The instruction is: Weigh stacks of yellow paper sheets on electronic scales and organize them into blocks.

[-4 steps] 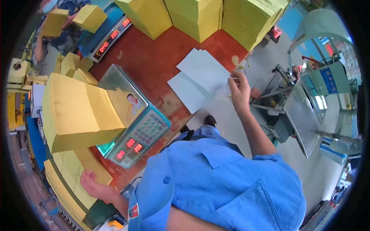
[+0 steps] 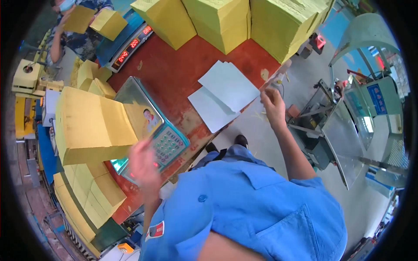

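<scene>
Smeared by motion, my left hand (image 2: pixel 145 167) hovers over the lower keypad and display end of a teal electronic scale (image 2: pixel 167 145). Its fingers are too blurred to read. On the scale's pan rests an opened-out block of yellow paper (image 2: pixel 89 122). My right hand (image 2: pixel 274 105) is at the right corner of several pale blue sheets (image 2: pixel 228 85), which overlap on the red tabletop (image 2: pixel 174 65). Its fingers are curled together; whether they touch the corner or hold anything small is hidden.
Tall yellow paper stacks (image 2: pixel 217 26) line the table's far edge. A second scale (image 2: pixel 128 48) stands far left, where a co-worker (image 2: pixel 65 32) holds a yellow block. More yellow paper (image 2: pixel 93 187) lies at left. A metal-framed machine (image 2: pixel 344 139) stands to the right.
My left hand has swung up and rightward from beside the yellow paper to over the scale's keys. The pale sheets' blurred right part now lies flat. My right hand has barely moved.
</scene>
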{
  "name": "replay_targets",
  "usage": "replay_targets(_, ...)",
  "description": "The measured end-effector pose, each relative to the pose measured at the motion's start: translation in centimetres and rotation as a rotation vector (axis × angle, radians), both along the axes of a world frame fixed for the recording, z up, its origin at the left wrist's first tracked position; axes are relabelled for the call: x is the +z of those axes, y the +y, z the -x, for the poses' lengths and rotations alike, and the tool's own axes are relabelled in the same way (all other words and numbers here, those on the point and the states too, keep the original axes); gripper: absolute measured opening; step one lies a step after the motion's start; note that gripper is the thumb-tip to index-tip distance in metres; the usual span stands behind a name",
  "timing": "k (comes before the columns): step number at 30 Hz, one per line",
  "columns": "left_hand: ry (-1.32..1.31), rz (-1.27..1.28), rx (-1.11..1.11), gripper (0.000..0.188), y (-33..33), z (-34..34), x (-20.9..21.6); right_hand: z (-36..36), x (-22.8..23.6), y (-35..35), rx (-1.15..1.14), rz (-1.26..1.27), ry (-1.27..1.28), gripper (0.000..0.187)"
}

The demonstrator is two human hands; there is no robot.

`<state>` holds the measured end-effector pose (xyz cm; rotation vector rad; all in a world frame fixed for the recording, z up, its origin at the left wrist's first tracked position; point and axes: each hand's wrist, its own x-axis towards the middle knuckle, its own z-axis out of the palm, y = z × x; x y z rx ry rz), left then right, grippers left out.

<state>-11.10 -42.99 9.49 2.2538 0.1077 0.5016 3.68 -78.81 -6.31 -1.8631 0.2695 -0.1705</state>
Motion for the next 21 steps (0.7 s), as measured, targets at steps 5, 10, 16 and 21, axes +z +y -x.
replay_targets(5, 0.122, -0.384, -0.133, 0.064, -10.8, -16.0, -7.8, -1.3, 0.5, -0.6, 0.136, -0.338, 0.239, 0.030)
replay_targets(10, 0.191, -0.503, -0.201, 0.065, -14.4, -20.9, -12.0, -1.5, 1.8, -1.1, 0.290, -0.505, 0.365, 0.024)
replay_targets(16, 0.105, -0.539, -0.276, 0.060, -18.6, -21.0, -12.0, -2.9, 2.2, -1.8, 0.300, -0.488, 0.450, 0.026)
replay_targets(21, 0.102, -0.450, -0.323, 0.055, -16.9, -20.6, -11.8, -3.6, 1.8, -1.6, 0.282, -0.484, 0.487, 0.027)
